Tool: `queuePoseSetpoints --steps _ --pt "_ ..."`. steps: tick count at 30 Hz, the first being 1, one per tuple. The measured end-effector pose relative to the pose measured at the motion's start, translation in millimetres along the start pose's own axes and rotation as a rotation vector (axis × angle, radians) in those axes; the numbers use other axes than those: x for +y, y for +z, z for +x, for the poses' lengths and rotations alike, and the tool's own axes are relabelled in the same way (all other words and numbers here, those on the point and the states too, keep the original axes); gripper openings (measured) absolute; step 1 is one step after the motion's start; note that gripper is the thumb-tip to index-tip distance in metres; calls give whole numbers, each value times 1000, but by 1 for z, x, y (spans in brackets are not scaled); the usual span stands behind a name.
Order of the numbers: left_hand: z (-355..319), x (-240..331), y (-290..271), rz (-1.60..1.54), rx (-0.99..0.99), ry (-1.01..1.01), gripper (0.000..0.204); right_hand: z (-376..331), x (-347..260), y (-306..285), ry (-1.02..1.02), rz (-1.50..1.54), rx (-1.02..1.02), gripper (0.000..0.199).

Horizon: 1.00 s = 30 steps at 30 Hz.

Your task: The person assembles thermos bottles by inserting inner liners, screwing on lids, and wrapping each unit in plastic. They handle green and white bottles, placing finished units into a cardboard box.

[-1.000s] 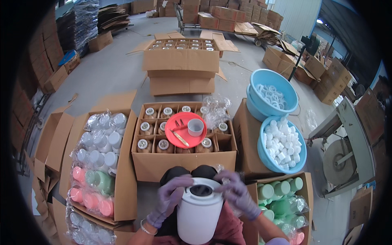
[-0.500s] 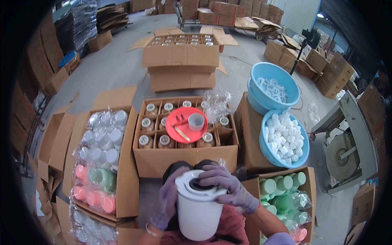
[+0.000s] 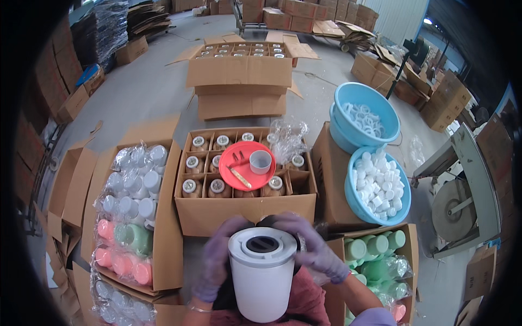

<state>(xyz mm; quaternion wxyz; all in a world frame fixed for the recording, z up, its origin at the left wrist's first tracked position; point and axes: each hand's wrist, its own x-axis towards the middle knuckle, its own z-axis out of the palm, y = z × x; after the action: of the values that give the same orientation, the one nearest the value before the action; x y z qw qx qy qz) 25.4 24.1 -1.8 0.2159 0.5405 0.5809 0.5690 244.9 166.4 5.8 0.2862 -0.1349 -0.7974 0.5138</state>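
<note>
A white cylindrical canister (image 3: 262,290) stands upright on my lap, its pale grey lid (image 3: 247,234) in place with a black oval part (image 3: 262,244) at its centre. My left hand (image 3: 215,263), in a purple glove, is beside the canister's left wall with its fingers stretched forward; blur hides whether it touches. On the right, my right hand (image 3: 315,247), also gloved, is open beside the lid, fingers reaching forward and partly blurred. Ahead, a red plate (image 3: 231,171) lies on a divided carton (image 3: 244,213) of lidded jars, bearing a clear cup (image 3: 260,162) and a cutter-like tool (image 3: 239,177).
Left stands a carton (image 3: 168,239) of wrapped white, pink and green bottles. To the right, blue basins hold white rings (image 3: 363,118) and small white caps (image 3: 380,185). Green bottles (image 3: 356,249) fill a carton beside my right forearm. Farther ahead is another open carton (image 3: 239,73).
My right hand has come off the lid's black centre and moved to the lid's right side. The left hand has shifted slightly left and forward. The canister has moved a little left.
</note>
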Motion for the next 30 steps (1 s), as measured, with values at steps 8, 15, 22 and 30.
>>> queuePoseSetpoints --steps 8,15,22,30 --pt "-9 2 0 -558 -2 -181 48 -7 6 -1 93 60 -65 69" --pt "-31 -38 -22 -778 128 -181 80 -21 9 -14 486 59 91 67" --pt "4 -15 -12 -236 -313 -266 92 -17 -5 17 493 249 7 67" --pt "10 -15 -22 -295 -231 -240 99 9 -17 12 237 -42 -160 69"
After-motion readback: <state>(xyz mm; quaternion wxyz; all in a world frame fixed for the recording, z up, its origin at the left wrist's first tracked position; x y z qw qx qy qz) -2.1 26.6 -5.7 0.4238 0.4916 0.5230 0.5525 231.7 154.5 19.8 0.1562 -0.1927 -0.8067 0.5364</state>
